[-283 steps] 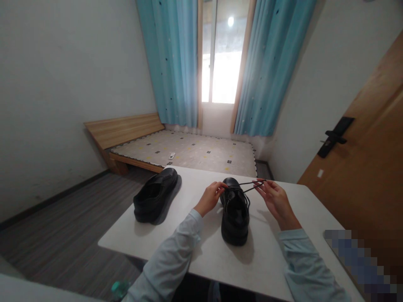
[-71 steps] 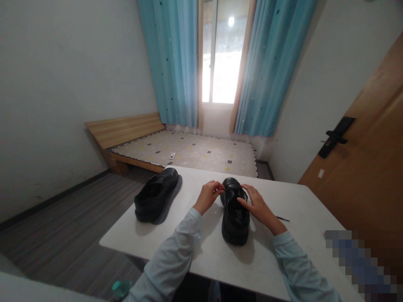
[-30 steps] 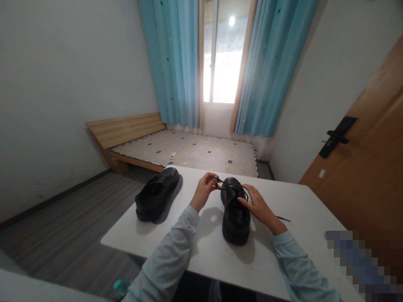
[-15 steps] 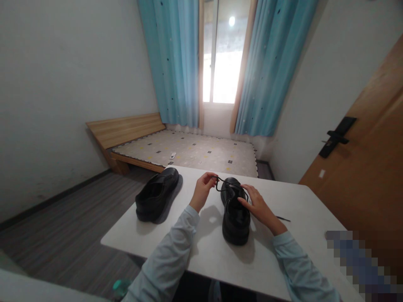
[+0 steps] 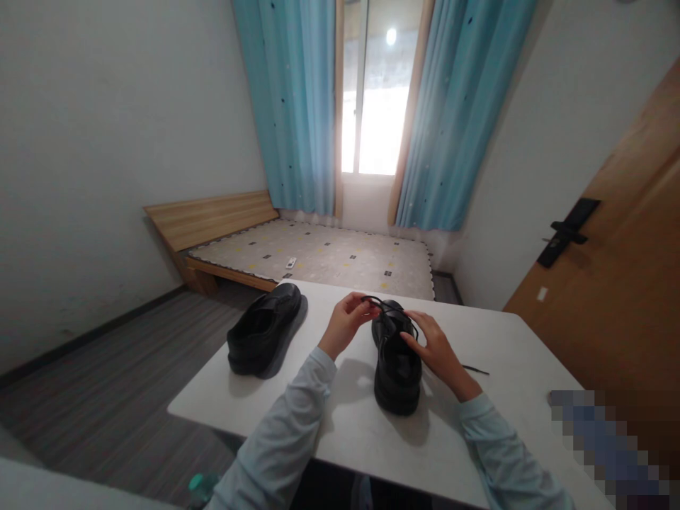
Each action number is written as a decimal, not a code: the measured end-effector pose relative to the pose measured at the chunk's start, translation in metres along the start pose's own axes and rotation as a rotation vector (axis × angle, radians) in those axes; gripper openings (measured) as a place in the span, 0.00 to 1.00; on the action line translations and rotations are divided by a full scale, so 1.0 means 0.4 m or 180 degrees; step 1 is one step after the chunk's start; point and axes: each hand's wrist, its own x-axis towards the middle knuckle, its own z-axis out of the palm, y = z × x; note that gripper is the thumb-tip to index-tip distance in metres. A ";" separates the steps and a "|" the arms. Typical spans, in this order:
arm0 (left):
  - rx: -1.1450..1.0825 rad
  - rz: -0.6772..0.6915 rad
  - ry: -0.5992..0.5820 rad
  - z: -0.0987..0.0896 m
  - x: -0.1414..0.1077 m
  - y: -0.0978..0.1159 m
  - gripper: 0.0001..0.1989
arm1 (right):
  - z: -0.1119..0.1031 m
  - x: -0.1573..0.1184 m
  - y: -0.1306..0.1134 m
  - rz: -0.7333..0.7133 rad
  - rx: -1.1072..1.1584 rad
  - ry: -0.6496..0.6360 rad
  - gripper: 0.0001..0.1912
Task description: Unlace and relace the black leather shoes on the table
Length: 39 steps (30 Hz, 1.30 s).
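Observation:
Two black shoes are on the white table [image 5: 345, 418]. One shoe [image 5: 397, 382] lies between my hands, its toe pointing away from me. My left hand [image 5: 348, 319] pinches a black shoelace [image 5: 372, 300] at the shoe's upper left side. On the right side of the same shoe rests my right hand [image 5: 433, 347], thumb at the opening and fingers by the laces, apart from each other. A loose lace end [image 5: 477, 370] lies on the table right of my right wrist. The other shoe [image 5: 265, 329] stands by itself at the table's left edge.
Behind the table is a bed [image 5: 319, 248] with a small white object [image 5: 290, 263] on it. A wooden door [image 5: 610, 269] is at the right. Below the table's left front, a green-capped bottle [image 5: 199, 485] shows. A pixelated patch covers the lower right.
My left hand has moved slightly right, toward the shoe, and the lace loop between the hands has drawn closer to the shoe. My right hand has barely moved.

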 end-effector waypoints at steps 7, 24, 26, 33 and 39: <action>0.0383 -0.0278 -0.0613 0.011 -0.018 -0.020 0.15 | -0.007 0.005 -0.025 -0.0273 0.0152 0.0313 0.23; 0.1171 -0.0099 -0.0814 0.006 -0.016 -0.029 0.14 | -0.027 0.004 -0.059 -0.0064 0.0643 0.0658 0.07; 0.1458 0.0076 -0.0575 -0.001 -0.009 -0.033 0.13 | -0.030 0.004 -0.061 0.0054 0.0687 0.0747 0.07; 0.2794 0.0781 -0.0341 -0.023 0.000 -0.046 0.07 | -0.033 0.010 -0.074 0.0185 0.1049 0.0643 0.07; 0.2876 0.0971 -0.0252 -0.024 0.001 -0.052 0.04 | -0.035 0.015 -0.081 0.0197 0.0980 0.0540 0.09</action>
